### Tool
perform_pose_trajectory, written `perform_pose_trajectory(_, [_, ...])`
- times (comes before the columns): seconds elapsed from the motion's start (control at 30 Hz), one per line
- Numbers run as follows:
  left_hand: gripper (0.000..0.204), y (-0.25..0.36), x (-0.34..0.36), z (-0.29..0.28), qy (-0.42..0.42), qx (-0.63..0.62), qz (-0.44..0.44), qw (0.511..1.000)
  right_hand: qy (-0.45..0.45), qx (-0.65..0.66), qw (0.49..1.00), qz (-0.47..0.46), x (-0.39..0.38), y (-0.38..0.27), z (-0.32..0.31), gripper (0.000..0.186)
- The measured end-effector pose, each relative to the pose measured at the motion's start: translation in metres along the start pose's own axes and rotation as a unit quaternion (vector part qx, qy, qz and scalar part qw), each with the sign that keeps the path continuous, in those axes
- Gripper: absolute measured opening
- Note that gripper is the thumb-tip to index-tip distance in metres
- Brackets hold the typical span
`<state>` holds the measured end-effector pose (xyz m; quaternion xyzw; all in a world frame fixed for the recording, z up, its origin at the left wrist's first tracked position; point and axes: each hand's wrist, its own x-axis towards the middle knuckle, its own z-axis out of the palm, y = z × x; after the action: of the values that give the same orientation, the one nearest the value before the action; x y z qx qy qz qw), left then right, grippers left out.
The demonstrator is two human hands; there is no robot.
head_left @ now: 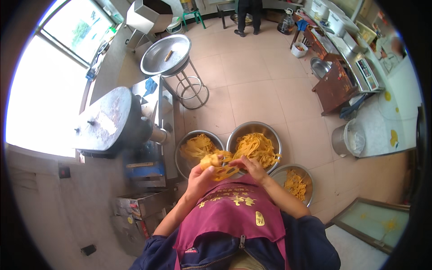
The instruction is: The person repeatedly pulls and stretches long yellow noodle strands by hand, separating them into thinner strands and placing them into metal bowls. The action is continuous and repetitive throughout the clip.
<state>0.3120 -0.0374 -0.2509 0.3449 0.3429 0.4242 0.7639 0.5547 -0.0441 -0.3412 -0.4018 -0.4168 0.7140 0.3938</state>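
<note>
My left hand (201, 178) is closed around a bunch of flat yellow noodle-like strips (211, 161), raised above the bowls. Some strips hang from the bunch toward my right hand (252, 170), whose fingers are stretched out beside them. Under and past my hands stand two steel bowls on the floor. The left bowl (178, 164) holds a pile of the same strips (198, 146), partly hidden by my left hand. A fuller heap (256, 148) fills the right bowl (280, 143). A third, shallower bowl (310, 180) with fewer strips sits to the right.
A wide steel basin (166, 54) on a round stand holds a brown stick-like thing. At left is a machine with a grey metal top (105, 119). A lined bucket (343, 140) stands at right near a wooden cabinet (335, 85). A person (249, 13) stands at the back.
</note>
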Motion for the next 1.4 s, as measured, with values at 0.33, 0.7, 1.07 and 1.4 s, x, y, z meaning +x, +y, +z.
perform_pose_trajectory(0.33, [0.046, -0.038, 0.004, -0.023, -0.184, 0.218, -0.147, 0.947, -0.095, 0.13, 0.986, 0.036, 0.027, -0.066, 0.05, 0.037])
perform_pose_trajectory(0.7, [0.042, -0.088, 0.05, -0.103, 0.064, -0.372, -0.088, 0.922, -0.126, -0.114, 0.981, 0.093, -0.02, -0.121, 0.061, 0.017])
perform_pose_trajectory(1.07, [0.046, 0.106, 0.033, 0.029, -0.294, 0.139, 0.081, 0.942, -0.064, -0.025, 0.996, -0.057, -0.03, -0.133, 0.045, 0.027])
perform_pose_trajectory(1.4, [0.028, 0.147, 0.022, 0.025, -0.196, 0.316, 0.093, 0.924, -0.081, 0.304, 0.913, -0.258, -0.048, -0.16, -0.084, 0.024])
